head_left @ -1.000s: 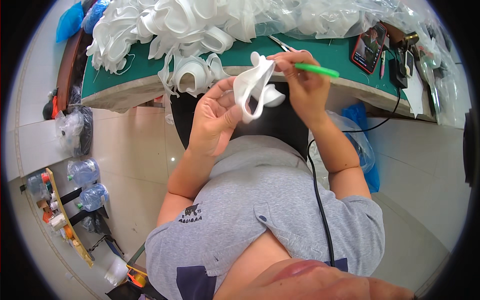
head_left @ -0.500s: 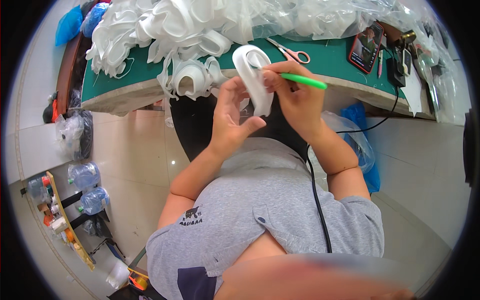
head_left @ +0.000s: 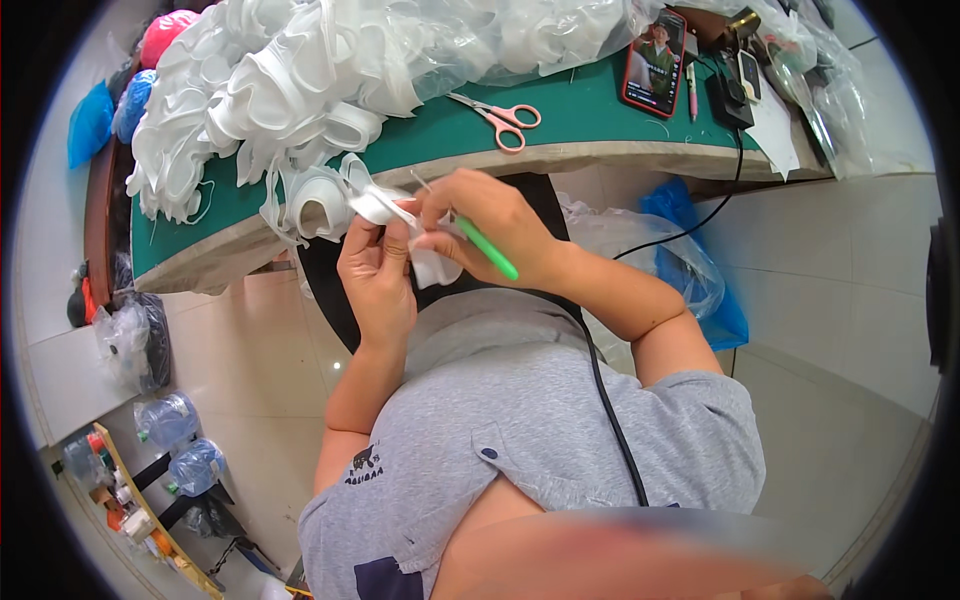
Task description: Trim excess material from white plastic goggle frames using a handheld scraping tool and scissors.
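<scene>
A curved white piece, shaped like a soft shoe upper (head_left: 436, 266), is held between my hands just off the table's near edge. My left hand (head_left: 380, 285) pinches its left side, fingers pointing up. In my right hand (head_left: 492, 218) is a slim tool with a green handle (head_left: 487, 250). Its thin metal tip pokes out past the fingers, above the white piece; whether it touches the piece I cannot tell. The right fingers also hide part of the piece. Close beyond my left hand, another white piece (head_left: 312, 195) hangs over the edge.
Many similar white pieces (head_left: 255, 90) are heaped on the green tabletop (head_left: 590, 105), partly under clear plastic. Scissors with pink handles (head_left: 508, 122), a phone (head_left: 655, 68), a pen (head_left: 692, 92) and a black adapter (head_left: 730, 102) lie there. A black cable (head_left: 615, 415) runs down over me.
Both hands have come left and lower in the view with the white piece, which has turned. The green handle now slants down to the right. The table scene has shifted as my head moved.
</scene>
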A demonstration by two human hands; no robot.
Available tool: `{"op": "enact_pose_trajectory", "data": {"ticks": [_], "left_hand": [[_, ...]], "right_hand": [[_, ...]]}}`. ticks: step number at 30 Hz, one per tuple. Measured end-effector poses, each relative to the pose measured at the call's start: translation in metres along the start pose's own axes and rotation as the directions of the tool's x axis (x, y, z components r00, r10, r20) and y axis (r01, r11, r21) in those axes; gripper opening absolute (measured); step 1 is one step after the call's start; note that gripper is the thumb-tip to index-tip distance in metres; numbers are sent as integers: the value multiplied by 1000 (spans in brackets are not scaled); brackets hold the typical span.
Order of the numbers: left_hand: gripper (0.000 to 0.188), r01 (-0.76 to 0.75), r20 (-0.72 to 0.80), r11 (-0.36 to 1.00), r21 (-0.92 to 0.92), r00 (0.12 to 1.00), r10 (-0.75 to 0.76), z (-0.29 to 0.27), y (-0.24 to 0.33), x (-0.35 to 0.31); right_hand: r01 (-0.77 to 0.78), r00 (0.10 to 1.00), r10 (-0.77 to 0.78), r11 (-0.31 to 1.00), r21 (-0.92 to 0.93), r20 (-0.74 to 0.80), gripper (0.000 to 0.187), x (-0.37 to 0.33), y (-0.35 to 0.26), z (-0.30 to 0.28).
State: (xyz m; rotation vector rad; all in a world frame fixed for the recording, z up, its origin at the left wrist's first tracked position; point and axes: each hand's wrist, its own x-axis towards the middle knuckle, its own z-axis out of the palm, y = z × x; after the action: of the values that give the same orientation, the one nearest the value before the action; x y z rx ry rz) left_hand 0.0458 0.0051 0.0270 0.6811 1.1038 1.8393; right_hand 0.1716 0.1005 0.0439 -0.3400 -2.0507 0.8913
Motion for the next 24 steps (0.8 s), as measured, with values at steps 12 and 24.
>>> {"op": "enact_pose_trajectory", "data": {"ticks": [12, 24], "left_hand": [[33, 77, 123, 995, -66, 990, -68, 8, 10, 3], [19, -242, 257, 853, 462, 957, 132, 8, -9, -1]], "right_hand": [[-70, 989, 76, 996, 45, -124, 28, 3, 2, 2], [-104, 953, 90, 994, -35, -290, 28, 7, 5, 2]]}}
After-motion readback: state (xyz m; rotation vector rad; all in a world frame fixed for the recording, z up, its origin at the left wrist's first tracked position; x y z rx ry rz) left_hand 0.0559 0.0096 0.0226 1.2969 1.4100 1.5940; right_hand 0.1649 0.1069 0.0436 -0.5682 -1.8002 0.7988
